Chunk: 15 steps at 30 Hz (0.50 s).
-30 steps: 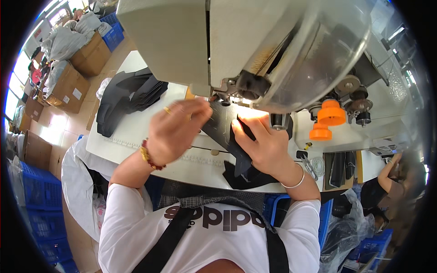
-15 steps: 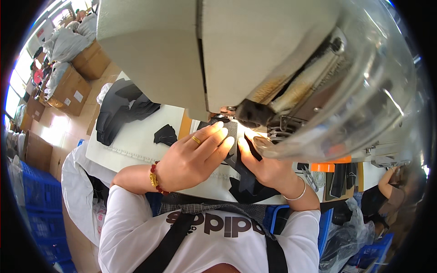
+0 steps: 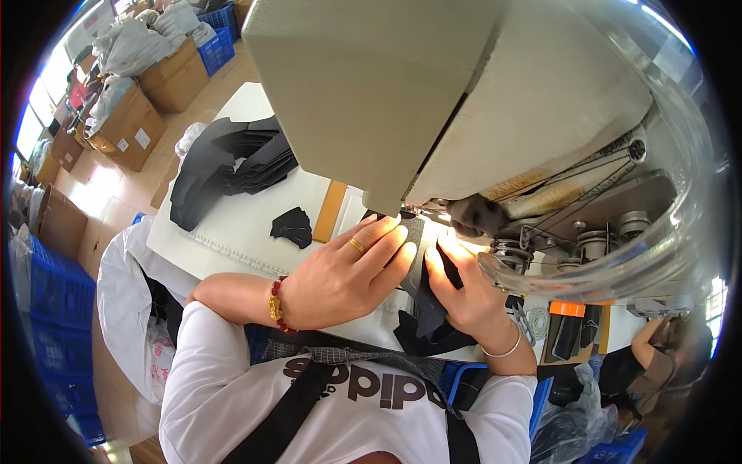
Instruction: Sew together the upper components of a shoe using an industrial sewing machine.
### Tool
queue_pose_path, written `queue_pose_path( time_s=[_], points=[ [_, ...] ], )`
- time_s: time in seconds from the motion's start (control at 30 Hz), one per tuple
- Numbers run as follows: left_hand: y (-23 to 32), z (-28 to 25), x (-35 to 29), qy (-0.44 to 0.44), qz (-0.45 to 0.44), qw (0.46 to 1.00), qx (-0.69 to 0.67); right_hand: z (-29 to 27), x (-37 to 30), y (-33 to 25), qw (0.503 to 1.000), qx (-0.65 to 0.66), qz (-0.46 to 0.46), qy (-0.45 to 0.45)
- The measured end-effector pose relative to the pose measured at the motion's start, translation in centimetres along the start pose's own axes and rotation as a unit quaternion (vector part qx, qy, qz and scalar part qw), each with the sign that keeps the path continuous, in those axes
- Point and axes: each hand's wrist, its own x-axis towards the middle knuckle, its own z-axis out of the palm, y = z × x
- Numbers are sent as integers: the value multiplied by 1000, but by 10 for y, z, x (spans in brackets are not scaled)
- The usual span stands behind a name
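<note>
My left hand (image 3: 355, 267), wearing a gold ring and a red bead bracelet, lies with outstretched fingers on a dark grey fabric piece (image 3: 415, 232) under the sewing machine head (image 3: 371, 93). To its right, my right hand (image 3: 468, 294), with a silver bangle, rests its stretched fingers on the same work, thumb apart from the others. Its fingertips reach into the lamp-lit spot by the needle area; the needle itself cannot be made out. Black fabric (image 3: 429, 340) hangs below my hands toward the table's near edge.
A stack of black cut pieces (image 3: 224, 170) and a smaller black pile (image 3: 292, 226) lie left on the white table (image 3: 232, 243). A clear cover (image 3: 587, 290) juts out at right, near scissors (image 3: 519, 315). Blue crates (image 3: 62, 340) and cartons (image 3: 127, 127) stand left; another person (image 3: 649, 356) sits right.
The view has shifted, so the machine head appears farther right, with more of its threading parts showing. Both hands stay on the fabric, fingers in nearly the same pose.
</note>
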Motion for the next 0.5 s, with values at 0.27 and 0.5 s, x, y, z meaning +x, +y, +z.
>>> queue_pose_path(
  time_s=[0.27,0.5],
  points=[
    [0,3,0,13,-14,1000,-15,-3,1,0,1000,-7,-2,0],
    [-1,3,1,10,-3,1000,-8,-1,-1,1,1000,-24,-1,3]
  ],
)
